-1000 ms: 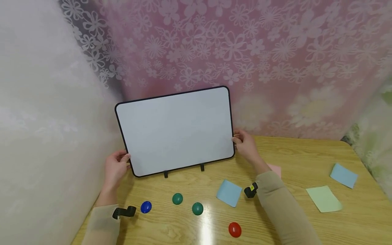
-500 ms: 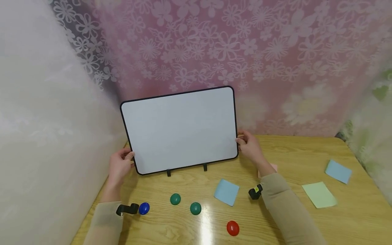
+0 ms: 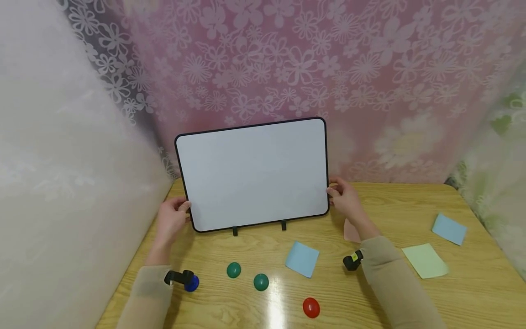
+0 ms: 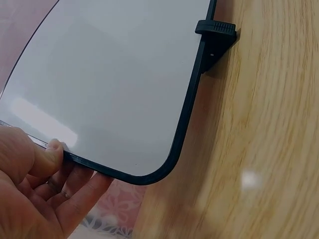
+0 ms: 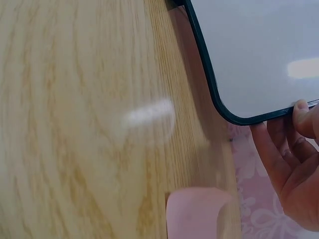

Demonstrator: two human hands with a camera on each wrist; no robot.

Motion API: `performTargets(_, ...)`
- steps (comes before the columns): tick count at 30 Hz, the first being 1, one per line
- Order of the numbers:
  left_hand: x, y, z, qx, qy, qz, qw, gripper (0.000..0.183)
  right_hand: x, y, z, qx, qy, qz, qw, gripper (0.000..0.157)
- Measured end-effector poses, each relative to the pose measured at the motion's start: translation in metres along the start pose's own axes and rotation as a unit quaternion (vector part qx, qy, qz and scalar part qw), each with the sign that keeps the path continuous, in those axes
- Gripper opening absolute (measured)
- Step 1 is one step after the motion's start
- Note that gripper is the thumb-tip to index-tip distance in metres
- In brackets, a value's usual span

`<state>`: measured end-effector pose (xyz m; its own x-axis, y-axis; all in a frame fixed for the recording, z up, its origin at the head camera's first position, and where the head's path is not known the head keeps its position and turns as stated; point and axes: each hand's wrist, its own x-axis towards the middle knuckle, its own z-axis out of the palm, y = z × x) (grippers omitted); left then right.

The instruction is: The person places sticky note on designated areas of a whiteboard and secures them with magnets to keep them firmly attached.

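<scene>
A whiteboard (image 3: 256,176) with a black rim and rounded corners stands upright at the back of the table, leaning slightly back. Two black feet (image 3: 235,231) stick out below its lower edge. My left hand (image 3: 173,218) grips its left edge near the bottom corner, thumb on the white face and fingers behind, as the left wrist view shows. On the opposite edge, my right hand (image 3: 346,200) pinches the rim the same way, its thumb on the front. Part of the fingers of both hands is hidden behind the board.
Two green magnets (image 3: 234,270), a blue magnet (image 3: 191,283) partly covered by the left wrist camera, and a red magnet (image 3: 311,308) lie in front. Blue sticky notes (image 3: 302,259), a green note (image 3: 425,261) and a pink note (image 5: 194,213) are spread rightward. A flowered curtain (image 3: 263,59) hangs behind.
The whiteboard has shifted to the right along the table, with both hands still holding its sides. The left wrist camera now overlaps the blue magnet. The head view has drifted slightly.
</scene>
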<state>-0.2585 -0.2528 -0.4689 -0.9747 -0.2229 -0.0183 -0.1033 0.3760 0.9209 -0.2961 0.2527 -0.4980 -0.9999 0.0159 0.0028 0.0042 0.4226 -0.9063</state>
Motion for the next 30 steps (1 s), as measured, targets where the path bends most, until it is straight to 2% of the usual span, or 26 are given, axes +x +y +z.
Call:
performTargets(18, 0.02, 0.017, 0.035, -0.005, -0.036, 0.007, 0.9993, 0.032, -0.012, 0.013, -0.037, -0.016, 0.019, 0.007, 1.0, 0.044)
performTargets(25, 0.028, 0.028, 0.051, -0.007, -0.038, 0.018, 0.9991, 0.033, -0.016, 0.015, -0.049, -0.011, 0.037, 0.007, 0.999, 0.043)
performTargets(30, 0.034, 0.028, 0.06, -0.012, -0.036, 0.008, 0.9993, 0.035, -0.022, 0.018, -0.054, -0.012, 0.038, 0.009, 0.999, 0.041)
